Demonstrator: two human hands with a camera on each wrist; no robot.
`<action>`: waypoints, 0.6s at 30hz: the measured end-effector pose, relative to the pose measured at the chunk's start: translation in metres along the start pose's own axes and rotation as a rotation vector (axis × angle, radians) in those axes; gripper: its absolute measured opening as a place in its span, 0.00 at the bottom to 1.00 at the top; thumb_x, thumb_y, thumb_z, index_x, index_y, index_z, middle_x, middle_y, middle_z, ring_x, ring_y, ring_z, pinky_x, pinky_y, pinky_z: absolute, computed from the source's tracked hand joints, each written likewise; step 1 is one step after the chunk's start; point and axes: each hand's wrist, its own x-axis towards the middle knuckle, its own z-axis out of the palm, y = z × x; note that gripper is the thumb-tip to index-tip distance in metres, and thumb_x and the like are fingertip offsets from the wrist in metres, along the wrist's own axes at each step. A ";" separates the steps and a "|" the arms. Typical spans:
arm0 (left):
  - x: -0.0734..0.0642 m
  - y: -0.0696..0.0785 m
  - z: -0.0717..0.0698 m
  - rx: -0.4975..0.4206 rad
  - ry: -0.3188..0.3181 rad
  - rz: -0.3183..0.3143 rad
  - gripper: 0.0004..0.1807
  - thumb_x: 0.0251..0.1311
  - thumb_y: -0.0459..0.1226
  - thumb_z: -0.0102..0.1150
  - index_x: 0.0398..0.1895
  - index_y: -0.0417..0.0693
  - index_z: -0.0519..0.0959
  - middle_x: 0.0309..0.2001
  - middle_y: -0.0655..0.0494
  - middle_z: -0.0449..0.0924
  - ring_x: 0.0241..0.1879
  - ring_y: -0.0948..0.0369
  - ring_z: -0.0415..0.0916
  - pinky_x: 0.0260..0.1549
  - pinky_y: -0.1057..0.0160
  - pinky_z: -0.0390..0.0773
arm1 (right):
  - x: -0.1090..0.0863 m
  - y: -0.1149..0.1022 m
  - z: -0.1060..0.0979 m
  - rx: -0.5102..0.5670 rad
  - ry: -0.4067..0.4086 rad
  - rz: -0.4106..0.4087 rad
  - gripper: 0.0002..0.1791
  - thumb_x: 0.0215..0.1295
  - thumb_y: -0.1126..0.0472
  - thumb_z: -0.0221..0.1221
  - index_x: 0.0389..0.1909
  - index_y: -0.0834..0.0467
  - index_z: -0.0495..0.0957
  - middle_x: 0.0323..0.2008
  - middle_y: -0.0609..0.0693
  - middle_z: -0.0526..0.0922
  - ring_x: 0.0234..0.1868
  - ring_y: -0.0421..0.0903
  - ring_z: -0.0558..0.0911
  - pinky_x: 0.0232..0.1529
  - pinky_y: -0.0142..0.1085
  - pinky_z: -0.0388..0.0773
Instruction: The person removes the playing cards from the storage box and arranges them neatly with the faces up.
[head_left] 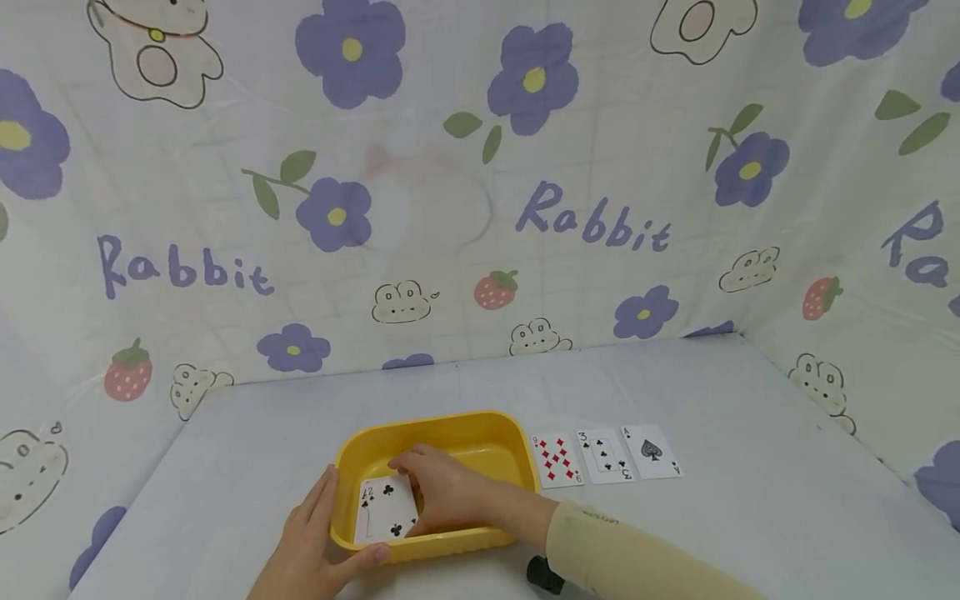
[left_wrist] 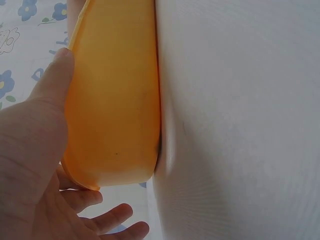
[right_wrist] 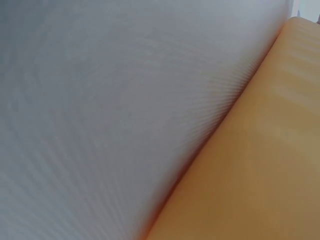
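A yellow plastic tray stands on the table. At its front left corner my left hand holds it, with the thumb along the front rim and fingers against the left wall. The left wrist view shows the thumb on the rim and some fingers spread loosely past the corner. My right hand reaches inside and grips white playing cards by their right side. The top card shows club marks. How many cards lie there is hidden. In the right wrist view only the tray's outer wall and the table surface appear.
Right of the tray, three face-up cards lie in a row: a nine of diamonds, a three of clubs and an ace of spades. A small black object sits by the right sleeve. A patterned curtain hangs behind the table.
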 end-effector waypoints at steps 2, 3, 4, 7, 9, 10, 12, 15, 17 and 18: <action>0.000 0.000 0.000 -0.002 -0.005 -0.008 0.71 0.43 0.73 0.61 0.79 0.41 0.39 0.77 0.39 0.41 0.70 0.38 0.49 0.63 0.36 0.58 | 0.000 0.000 0.000 0.005 -0.002 -0.007 0.48 0.45 0.43 0.77 0.66 0.57 0.69 0.44 0.42 0.72 0.42 0.36 0.70 0.47 0.26 0.72; 0.000 0.000 0.000 -0.003 -0.008 -0.012 0.71 0.43 0.73 0.61 0.79 0.41 0.39 0.77 0.39 0.41 0.70 0.38 0.49 0.63 0.35 0.58 | 0.000 0.000 0.000 0.009 -0.004 -0.010 0.48 0.45 0.43 0.77 0.67 0.58 0.69 0.44 0.42 0.72 0.42 0.36 0.70 0.48 0.25 0.72; 0.000 0.000 0.000 -0.003 -0.010 -0.016 0.71 0.43 0.73 0.61 0.79 0.42 0.39 0.77 0.39 0.41 0.70 0.38 0.50 0.63 0.35 0.58 | 0.000 0.000 0.000 0.013 -0.005 -0.013 0.48 0.45 0.43 0.77 0.67 0.58 0.69 0.44 0.42 0.72 0.42 0.36 0.70 0.48 0.25 0.72; 0.000 0.001 0.000 -0.004 -0.011 -0.023 0.71 0.43 0.73 0.61 0.79 0.42 0.39 0.77 0.39 0.41 0.70 0.38 0.50 0.62 0.35 0.59 | 0.000 0.000 -0.001 0.026 -0.009 -0.020 0.48 0.46 0.45 0.77 0.67 0.58 0.69 0.46 0.41 0.73 0.42 0.36 0.71 0.49 0.25 0.72; 0.000 0.001 0.000 -0.001 -0.010 -0.025 0.71 0.42 0.73 0.61 0.79 0.42 0.39 0.77 0.39 0.41 0.70 0.38 0.50 0.62 0.35 0.59 | 0.000 0.000 -0.001 0.033 -0.012 -0.023 0.48 0.46 0.46 0.77 0.68 0.58 0.69 0.46 0.41 0.73 0.42 0.36 0.71 0.50 0.25 0.72; 0.000 0.001 0.000 -0.001 -0.009 -0.025 0.71 0.42 0.73 0.61 0.79 0.42 0.39 0.77 0.39 0.41 0.70 0.38 0.50 0.62 0.35 0.59 | 0.000 -0.001 -0.001 0.033 -0.013 -0.025 0.48 0.46 0.47 0.77 0.68 0.58 0.69 0.46 0.41 0.73 0.42 0.35 0.71 0.50 0.24 0.72; 0.000 0.002 0.000 0.001 -0.005 -0.023 0.71 0.42 0.73 0.61 0.79 0.42 0.39 0.77 0.38 0.42 0.70 0.38 0.50 0.62 0.35 0.59 | 0.000 -0.001 -0.001 0.035 -0.014 -0.026 0.48 0.46 0.47 0.78 0.68 0.58 0.69 0.46 0.41 0.73 0.42 0.35 0.71 0.50 0.24 0.72; -0.001 0.002 0.000 0.005 0.001 -0.014 0.71 0.42 0.73 0.61 0.79 0.42 0.40 0.76 0.38 0.42 0.70 0.38 0.50 0.62 0.35 0.59 | 0.001 -0.001 0.000 0.033 -0.014 -0.032 0.48 0.46 0.48 0.78 0.68 0.58 0.69 0.46 0.41 0.72 0.41 0.35 0.71 0.49 0.24 0.72; -0.001 0.002 0.000 0.006 0.005 -0.009 0.71 0.42 0.73 0.61 0.79 0.41 0.40 0.76 0.38 0.42 0.70 0.38 0.50 0.62 0.35 0.59 | 0.002 -0.001 0.000 0.031 -0.014 -0.036 0.49 0.45 0.48 0.78 0.68 0.58 0.69 0.46 0.41 0.72 0.41 0.35 0.71 0.48 0.24 0.73; -0.001 0.001 0.000 0.005 0.005 -0.008 0.71 0.42 0.73 0.61 0.79 0.41 0.40 0.76 0.38 0.42 0.70 0.38 0.51 0.62 0.35 0.59 | 0.002 0.000 0.000 0.030 -0.013 -0.039 0.49 0.45 0.48 0.78 0.68 0.58 0.69 0.46 0.41 0.72 0.41 0.35 0.71 0.47 0.24 0.73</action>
